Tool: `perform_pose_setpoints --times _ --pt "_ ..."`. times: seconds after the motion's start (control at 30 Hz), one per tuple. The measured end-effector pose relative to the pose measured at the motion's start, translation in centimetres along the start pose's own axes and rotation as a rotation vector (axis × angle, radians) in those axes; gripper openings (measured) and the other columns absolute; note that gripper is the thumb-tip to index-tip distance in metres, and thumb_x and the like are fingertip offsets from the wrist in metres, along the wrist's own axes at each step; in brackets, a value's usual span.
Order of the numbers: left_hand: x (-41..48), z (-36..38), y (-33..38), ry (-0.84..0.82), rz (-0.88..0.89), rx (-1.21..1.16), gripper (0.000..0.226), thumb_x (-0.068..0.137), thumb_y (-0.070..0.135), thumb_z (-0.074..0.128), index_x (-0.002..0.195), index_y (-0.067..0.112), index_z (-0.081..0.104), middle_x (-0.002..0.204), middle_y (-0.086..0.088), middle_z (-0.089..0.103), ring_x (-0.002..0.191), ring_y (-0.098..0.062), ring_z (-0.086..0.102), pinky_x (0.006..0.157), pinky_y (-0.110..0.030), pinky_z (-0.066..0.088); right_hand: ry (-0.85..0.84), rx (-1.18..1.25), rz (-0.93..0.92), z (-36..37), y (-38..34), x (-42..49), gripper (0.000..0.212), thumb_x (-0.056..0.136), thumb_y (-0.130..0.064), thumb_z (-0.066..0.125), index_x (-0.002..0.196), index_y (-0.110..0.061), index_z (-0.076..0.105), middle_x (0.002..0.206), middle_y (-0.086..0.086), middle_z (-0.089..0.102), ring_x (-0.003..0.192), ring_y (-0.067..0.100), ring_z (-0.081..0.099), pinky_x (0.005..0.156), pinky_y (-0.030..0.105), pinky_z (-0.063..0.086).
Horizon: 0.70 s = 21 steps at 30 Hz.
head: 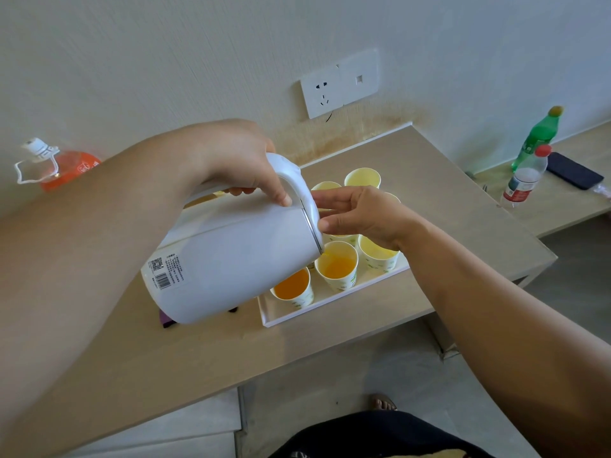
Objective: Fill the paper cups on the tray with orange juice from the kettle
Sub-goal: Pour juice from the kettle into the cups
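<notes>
Beige counter (446, 180) runs below a white wall, and over it the left hand (231, 160) curls tightly round the handle of the white kettle (231, 259), tipping it steeply to the right, while the right hand (360, 213) lies loose-fingered, thumb and fingertips touching the kettle's lid end without gripping. The spout hangs over the partly filled middle front cup (337, 267) in the white tray (330, 307); the left front cup (292, 287) holds juice too, with others behind. Farther off stand an orange bottle (69, 170) at left, and a green bottle (539, 137), a clear bottle (525, 178) and a dark phone (573, 170) at right
</notes>
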<state>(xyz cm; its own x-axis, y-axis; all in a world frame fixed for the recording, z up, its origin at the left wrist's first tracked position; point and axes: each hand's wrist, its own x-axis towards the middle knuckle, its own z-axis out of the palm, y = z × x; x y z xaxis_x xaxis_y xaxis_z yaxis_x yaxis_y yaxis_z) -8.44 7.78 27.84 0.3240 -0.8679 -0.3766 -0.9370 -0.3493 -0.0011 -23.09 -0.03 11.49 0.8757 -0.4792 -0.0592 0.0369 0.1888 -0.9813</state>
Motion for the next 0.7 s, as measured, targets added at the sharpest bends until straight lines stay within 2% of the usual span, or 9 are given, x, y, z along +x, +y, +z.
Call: perform_pose_setpoints --times 0.2,0.43,0.7 --pt "-0.05 -0.12 -0.04 0.007 0.006 0.007 0.037 0.066 0.046 0.079 0.074 0.014 0.062 0.056 0.001 0.06 0.053 -0.016 0.055 0.052 -0.026 0.035 -0.005 -0.011 0.0 0.03 -0.04 0.15 0.044 0.079 -0.001 0.068 0.115 -0.025 0.062 0.111 -0.001 0.07 0.102 0.013 0.067 0.078 0.02 0.054" --pt "0.12 -0.21 -0.17 0.013 0.01 0.008 0.038 0.066 0.047 0.079 0.075 0.015 0.061 0.056 0.002 0.06 0.051 -0.014 0.056 0.053 -0.025 0.036 -0.008 0.004 -0.004 -0.12 0.03 0.55 0.045 0.073 -0.006 0.071 0.112 -0.027 0.063 0.111 -0.001 0.07 0.103 0.014 0.067 0.081 0.022 0.054" --pt "0.39 -0.2 -0.06 0.013 0.013 0.008 0.038 0.064 0.048 0.079 0.072 0.015 0.061 0.051 0.004 0.058 0.049 -0.013 0.055 0.053 -0.026 0.035 -0.001 -0.029 0.004 -0.44 0.17 0.54 0.05 0.076 -0.007 0.071 0.124 -0.019 0.06 0.119 0.005 0.068 0.108 0.017 0.065 0.086 0.027 0.054"
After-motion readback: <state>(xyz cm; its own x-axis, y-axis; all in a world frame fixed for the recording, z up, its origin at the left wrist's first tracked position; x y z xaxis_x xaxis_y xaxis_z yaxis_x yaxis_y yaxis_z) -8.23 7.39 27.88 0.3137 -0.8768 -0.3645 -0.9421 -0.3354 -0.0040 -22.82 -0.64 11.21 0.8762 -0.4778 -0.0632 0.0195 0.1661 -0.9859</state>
